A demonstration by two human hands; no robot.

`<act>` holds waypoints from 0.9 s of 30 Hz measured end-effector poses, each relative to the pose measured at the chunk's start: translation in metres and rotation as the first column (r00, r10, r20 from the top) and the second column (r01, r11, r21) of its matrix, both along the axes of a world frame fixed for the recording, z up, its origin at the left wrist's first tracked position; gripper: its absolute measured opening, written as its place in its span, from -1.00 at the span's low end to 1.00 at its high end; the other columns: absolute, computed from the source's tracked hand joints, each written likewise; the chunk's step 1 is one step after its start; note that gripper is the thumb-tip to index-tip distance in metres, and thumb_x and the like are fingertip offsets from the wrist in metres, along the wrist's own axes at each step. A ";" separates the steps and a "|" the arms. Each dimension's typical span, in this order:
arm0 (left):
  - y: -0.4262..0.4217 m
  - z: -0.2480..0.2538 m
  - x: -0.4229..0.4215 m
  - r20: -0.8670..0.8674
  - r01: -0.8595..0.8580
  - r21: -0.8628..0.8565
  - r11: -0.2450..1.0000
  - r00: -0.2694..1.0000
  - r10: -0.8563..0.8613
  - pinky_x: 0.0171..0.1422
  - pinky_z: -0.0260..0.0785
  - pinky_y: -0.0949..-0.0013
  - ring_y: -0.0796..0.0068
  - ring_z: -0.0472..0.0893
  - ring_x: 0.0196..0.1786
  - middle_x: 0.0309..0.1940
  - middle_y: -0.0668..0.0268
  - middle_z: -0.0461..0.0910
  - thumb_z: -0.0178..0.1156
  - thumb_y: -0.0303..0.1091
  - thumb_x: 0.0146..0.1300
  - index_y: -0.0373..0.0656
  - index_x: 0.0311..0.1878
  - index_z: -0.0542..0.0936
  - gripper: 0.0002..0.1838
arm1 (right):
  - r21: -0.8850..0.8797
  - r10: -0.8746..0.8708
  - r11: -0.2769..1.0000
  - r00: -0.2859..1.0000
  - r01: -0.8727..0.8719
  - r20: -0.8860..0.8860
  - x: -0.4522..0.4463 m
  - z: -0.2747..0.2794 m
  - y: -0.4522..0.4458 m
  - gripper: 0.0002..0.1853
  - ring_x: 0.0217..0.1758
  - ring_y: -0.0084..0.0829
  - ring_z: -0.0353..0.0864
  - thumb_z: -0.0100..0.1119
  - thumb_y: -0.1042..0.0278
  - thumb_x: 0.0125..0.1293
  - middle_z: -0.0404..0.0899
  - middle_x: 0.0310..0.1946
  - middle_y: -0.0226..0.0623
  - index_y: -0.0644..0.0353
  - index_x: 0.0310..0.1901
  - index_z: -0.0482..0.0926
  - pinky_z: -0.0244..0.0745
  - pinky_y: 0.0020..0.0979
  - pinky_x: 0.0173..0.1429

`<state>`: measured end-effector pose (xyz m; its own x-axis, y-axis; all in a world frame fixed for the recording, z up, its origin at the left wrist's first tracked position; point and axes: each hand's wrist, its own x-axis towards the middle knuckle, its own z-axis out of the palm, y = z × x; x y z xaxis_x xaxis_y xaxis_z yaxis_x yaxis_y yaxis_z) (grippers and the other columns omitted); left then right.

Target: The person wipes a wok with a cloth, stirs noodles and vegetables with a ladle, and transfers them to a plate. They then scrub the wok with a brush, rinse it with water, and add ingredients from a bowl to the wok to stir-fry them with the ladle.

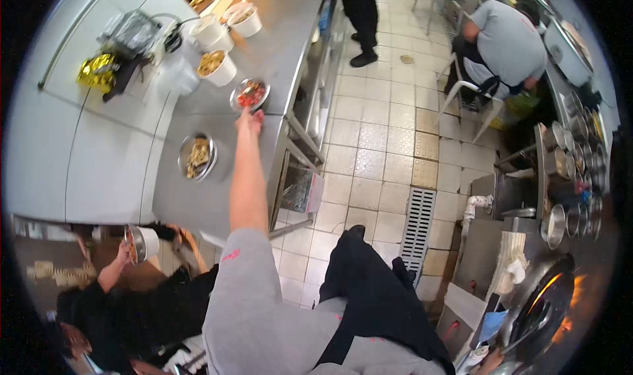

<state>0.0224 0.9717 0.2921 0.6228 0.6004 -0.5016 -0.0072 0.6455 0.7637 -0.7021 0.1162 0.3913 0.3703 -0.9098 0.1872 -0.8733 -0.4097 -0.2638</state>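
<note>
My left arm stretches out to a steel counter (224,138). My left hand (250,118) is closed on the near rim of a small metal bowl (267,93) that holds chopped red pieces and some green. Beside it on the counter stands another metal bowl (212,157) with pale and brown pieces in it. At the lower right edge, my right hand (491,360) is closed on the long handle of a ladle (524,339) that reaches into a black wok (560,276). Orange flames (572,302) show at the wok's side. My right fingers are partly cut off.
White tubs (221,72) of food line the counter's wall side. A person in black (145,309) at lower left holds a white tub. Another person (508,42) bends by a white chair (468,95). Metal pots (557,227) crowd the right shelf; a floor grate (417,230) lies between.
</note>
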 end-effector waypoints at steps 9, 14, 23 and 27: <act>-0.078 0.045 -0.025 -0.014 0.202 0.605 0.770 0.970 -0.243 -0.45 0.36 0.40 0.44 0.50 -0.49 -0.45 0.25 0.57 0.33 -0.29 0.14 -0.27 -0.34 0.54 -0.76 | 0.423 -0.437 0.841 0.885 0.338 0.161 0.024 0.021 0.011 -0.69 -0.63 -0.50 0.46 0.18 0.22 0.25 0.50 -0.56 -0.38 0.28 -0.10 0.56 0.32 -0.42 -0.61; -0.250 0.056 -0.082 -0.206 0.624 0.648 0.437 0.696 -0.688 -0.51 0.31 0.50 0.54 0.45 -0.55 -0.53 0.32 0.52 0.20 -0.50 0.19 -0.25 -0.42 0.51 -0.90 | 0.795 -0.769 0.606 0.285 0.039 0.572 0.055 0.054 0.024 -0.84 -0.71 -0.58 0.29 0.06 0.36 0.33 0.35 -0.63 -0.44 0.22 -0.14 0.38 0.14 -0.46 -0.72; -0.766 0.119 -0.327 0.248 0.938 0.095 -0.334 -0.347 -0.905 -0.21 0.43 0.36 0.40 0.60 -0.12 -0.12 0.21 0.60 0.19 -0.50 0.25 -0.27 -0.05 0.50 -0.78 | 0.585 -0.550 0.786 0.659 0.200 0.513 -0.019 0.024 0.000 -0.58 -0.59 -0.39 0.55 0.12 0.38 0.25 0.56 -0.46 -0.13 0.28 0.14 0.40 0.41 -0.36 -0.56; -0.932 0.151 -0.418 0.219 0.766 0.431 -0.477 -0.602 -0.768 -0.38 0.48 0.42 0.51 0.58 -0.43 -0.35 0.27 0.59 0.20 -0.39 0.30 -0.22 -0.30 0.48 -0.87 | 0.598 -0.587 0.771 0.607 0.219 0.536 -0.051 0.025 0.039 -0.46 -0.19 -0.23 0.60 0.14 0.39 0.25 0.60 -0.17 0.04 0.40 0.24 0.30 0.47 -0.30 -0.02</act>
